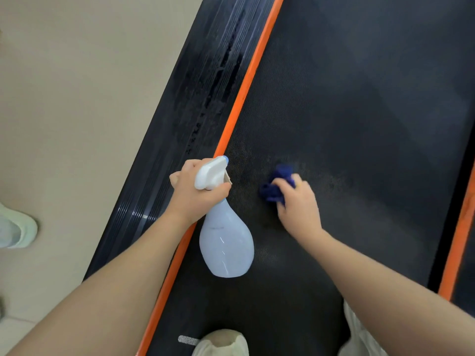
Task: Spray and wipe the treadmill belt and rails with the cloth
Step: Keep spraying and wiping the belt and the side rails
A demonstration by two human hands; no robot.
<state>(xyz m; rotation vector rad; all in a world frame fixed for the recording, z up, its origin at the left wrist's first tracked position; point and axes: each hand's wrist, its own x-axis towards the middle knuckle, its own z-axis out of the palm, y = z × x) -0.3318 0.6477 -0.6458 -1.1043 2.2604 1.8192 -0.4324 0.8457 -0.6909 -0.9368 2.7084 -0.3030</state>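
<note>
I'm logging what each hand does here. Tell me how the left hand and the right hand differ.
The left hand grips the pale spray bottle at its neck, lifted over the orange strip; the right hand presses a dark blue cloth down onto the belt. The left hand looks sharp, while the right hand is blurred. Both are bare and each holds one thing.

We see left hand [195, 191] gripping neck of pale blue spray bottle [226, 242], white nozzle pointing up-frame over belt [347, 119]. Right hand [299, 201] presses bunched dark blue cloth [276, 186] onto belt, blurred. Left rail [205, 93] shows wet streaks beside orange stripe [253, 73]. Pale shoe [16, 227] on floor [77, 98].
</note>
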